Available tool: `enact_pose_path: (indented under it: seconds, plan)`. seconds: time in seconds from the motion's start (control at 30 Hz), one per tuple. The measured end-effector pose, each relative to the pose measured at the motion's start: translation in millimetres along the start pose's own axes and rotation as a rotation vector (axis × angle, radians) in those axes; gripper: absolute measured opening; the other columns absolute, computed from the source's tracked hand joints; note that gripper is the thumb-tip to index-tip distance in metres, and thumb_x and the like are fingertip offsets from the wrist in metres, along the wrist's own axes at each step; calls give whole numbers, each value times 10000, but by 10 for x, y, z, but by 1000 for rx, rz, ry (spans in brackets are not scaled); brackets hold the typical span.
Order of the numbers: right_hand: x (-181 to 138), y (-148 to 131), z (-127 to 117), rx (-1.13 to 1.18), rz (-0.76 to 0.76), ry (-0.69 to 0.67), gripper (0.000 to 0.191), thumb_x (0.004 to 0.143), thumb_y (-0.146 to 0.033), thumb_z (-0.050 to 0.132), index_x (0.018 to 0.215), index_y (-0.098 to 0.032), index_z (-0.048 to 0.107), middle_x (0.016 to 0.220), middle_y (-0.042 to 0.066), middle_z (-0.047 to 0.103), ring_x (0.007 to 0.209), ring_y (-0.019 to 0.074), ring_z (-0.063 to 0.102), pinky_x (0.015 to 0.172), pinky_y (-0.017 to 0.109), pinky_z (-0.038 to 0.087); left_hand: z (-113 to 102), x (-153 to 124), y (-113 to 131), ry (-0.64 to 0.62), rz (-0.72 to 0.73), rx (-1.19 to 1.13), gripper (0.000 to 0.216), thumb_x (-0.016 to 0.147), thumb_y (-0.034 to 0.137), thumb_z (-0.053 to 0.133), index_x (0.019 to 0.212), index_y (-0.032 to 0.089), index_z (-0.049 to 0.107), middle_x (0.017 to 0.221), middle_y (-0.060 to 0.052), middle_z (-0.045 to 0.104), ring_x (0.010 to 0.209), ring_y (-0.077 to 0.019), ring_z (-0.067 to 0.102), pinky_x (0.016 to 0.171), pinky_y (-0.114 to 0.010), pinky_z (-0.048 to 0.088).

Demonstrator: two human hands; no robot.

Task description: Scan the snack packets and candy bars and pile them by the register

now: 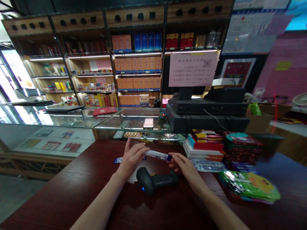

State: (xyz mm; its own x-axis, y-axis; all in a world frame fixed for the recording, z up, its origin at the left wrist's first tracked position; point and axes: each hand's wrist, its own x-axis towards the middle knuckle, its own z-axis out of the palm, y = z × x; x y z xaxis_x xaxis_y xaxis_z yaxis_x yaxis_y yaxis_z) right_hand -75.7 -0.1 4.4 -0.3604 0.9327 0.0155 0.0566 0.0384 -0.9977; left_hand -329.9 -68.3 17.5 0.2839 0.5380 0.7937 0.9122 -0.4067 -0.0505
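A slim white-and-blue stick-shaped packet (pixel 157 154) is stretched between my two hands above the dark wooden counter. My left hand (pixel 133 160) pinches its left end, with the index finger raised. At the blue right end, the fingers of my right hand (pixel 181 164) are closed on it. Beneath my left hand lies another blue-and-white packet (pixel 118 160), partly covered. A black barcode scanner (pixel 157 181) rests on its side between my forearms, a small blue light glowing on it. Some white paper (pixel 132 177) shows partly behind the scanner.
To the right stand a stack of boxes (pixel 205 147) and a pile of dark red packs (pixel 241 148). Blue-and-white packets (pixel 208 165) and green bags (pixel 249 186) lie before them. A glass display case (pixel 134 118) and a register monitor (pixel 192 72) border the counter's far side.
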Motion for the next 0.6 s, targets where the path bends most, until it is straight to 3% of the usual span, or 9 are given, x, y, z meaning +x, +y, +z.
enact_pose_path:
  seconds: [0.23,0.6]
  plan:
    - [-2,40,12,48,19,-66,468,787,-603,639,999,-191,706,840,58,773,739,177,673,576,245,396,9,0,43,-22,28,-10,252,975,197,518,1196,274,610,1114,-3,713,1174,-172,621,1236,-551,-36]
    - [-8,-11,-24,103,14,2,453,695,-553,746,979,-202,717,838,55,760,772,198,683,572,250,443,29,30,39,-18,44,-8,253,961,221,562,1202,279,616,1133,1,712,1195,-171,606,1236,-547,-29]
